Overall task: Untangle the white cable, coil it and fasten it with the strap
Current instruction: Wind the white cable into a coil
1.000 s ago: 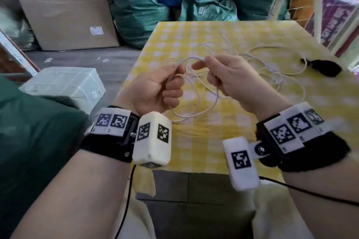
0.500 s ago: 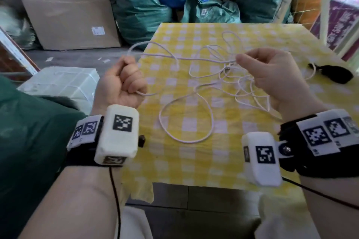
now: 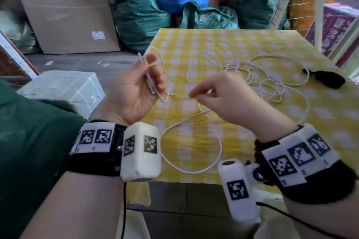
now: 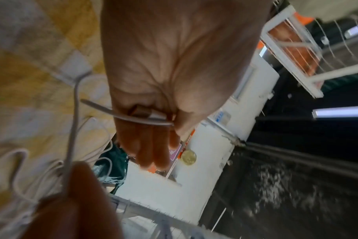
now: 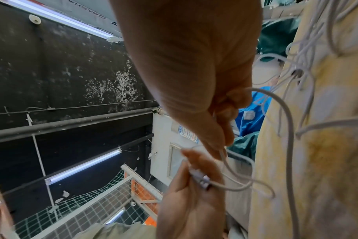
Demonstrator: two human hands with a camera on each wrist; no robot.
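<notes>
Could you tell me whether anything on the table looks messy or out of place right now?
The thin white cable still lies in a loose tangle of overlapping loops on the yellow checked tablecloth. The black strap lies unused beside it, near the right edge. Nothing looks damaged.

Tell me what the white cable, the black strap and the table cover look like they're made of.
White cable: smooth, flexible plastic or rubber jacket, bending into loose loops. Black strap: matte, soft-looking, probably fabric; too small to be sure. Table cover: yellow-and-white checked cloth or thin vinyl, wrinkled and drooping at the edge.
</notes>
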